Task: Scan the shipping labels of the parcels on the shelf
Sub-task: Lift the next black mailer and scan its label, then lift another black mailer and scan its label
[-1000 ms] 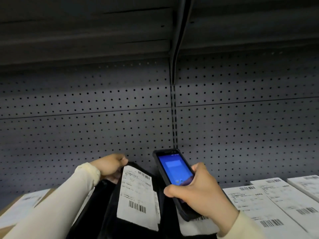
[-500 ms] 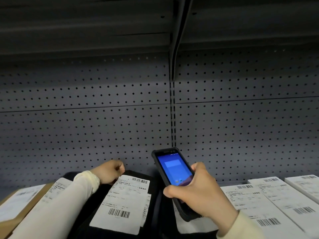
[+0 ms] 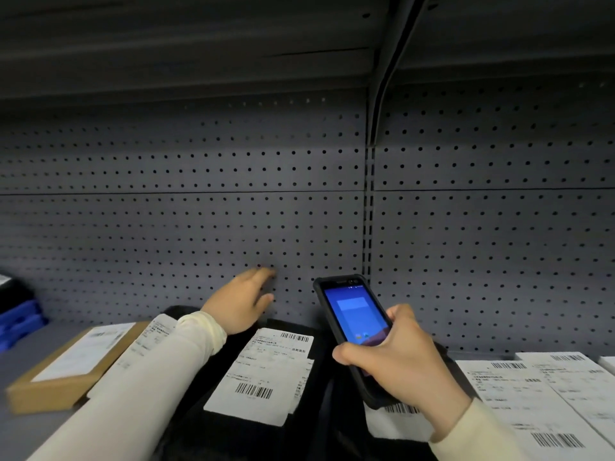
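my right hand [image 3: 396, 357] wraps the scanner [image 3: 354, 324], fingers curled tight. my left hand [image 3: 241, 302] hovers fingers spread, empty, just far of the black parcel [image 3: 299, 410], which lies flat at near centre, label [image 3: 266, 371] up. looks like a soft light polybag; grab the far edge, not the label.

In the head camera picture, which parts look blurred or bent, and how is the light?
Head view: the light is dim, and the scanner screen is the brightest spot. The left hand and the cardboard box at the left edge are smeared by blur. The right hand is fairly sharp. The barcode on the middle label is clear, though its small print is not. The wide lens bends the upright post.
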`<state>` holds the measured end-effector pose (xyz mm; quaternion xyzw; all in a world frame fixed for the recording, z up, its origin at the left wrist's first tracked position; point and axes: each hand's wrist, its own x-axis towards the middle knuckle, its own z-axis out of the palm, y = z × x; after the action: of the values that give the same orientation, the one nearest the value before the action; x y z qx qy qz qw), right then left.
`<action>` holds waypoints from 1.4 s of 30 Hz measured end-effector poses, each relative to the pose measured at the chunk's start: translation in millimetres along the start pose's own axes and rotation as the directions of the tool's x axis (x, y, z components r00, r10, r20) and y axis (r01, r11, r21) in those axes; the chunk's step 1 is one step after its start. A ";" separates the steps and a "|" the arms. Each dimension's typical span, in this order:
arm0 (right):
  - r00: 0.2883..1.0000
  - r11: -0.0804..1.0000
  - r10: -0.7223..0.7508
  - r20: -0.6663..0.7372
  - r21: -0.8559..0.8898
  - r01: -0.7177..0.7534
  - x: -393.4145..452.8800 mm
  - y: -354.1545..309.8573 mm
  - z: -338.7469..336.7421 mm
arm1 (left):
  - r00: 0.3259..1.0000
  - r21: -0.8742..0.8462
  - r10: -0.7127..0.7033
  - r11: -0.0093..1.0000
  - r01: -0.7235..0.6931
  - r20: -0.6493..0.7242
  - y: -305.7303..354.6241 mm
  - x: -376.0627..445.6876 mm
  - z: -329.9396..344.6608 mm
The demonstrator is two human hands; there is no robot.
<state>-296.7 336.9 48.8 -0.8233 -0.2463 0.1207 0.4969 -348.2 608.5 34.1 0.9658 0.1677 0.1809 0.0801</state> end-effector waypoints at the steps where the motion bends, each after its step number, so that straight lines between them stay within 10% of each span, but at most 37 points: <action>1: 1.000 1.000 -0.006 -0.002 -0.011 0.006 0.5 0.2 1.3 | 0.998 0.010 0.043 0.999 -0.043 -0.043 3.7 -3.0 -1.5; 26: 0.989 0.974 -0.148 0.011 -0.174 0.148 -6.5 -26.7 63.3 | 0.972 0.105 -0.123 0.984 0.146 -0.200 -37.8 -80.5 -30.8; 42: 0.992 0.965 -0.095 -0.079 -0.252 0.073 0.3 -93.4 174.6 | 0.996 0.013 -0.086 0.996 0.086 -0.006 -157.0 -82.4 -60.3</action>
<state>-400.6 505.5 47.5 -0.8725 -0.2715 0.0304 0.4051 -489.6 731.2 29.2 0.9577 0.2104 0.1789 0.0812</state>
